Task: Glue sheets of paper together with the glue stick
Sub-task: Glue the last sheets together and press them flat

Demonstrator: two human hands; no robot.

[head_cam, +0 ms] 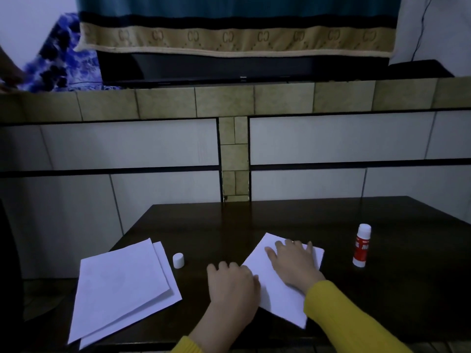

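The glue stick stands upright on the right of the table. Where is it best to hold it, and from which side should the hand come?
Probably grip the glue stick around its red-labelled middle, coming from the left with the right hand, the nearer one. It stands upright and uncapped, so avoid the white top end. The table around it is bare, leaving room for fingers.

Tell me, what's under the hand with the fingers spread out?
The right hand lies flat on a white sheet of paper on the dark table. The left hand rests at that paper's left edge. Whether a second sheet lies beneath cannot be seen.
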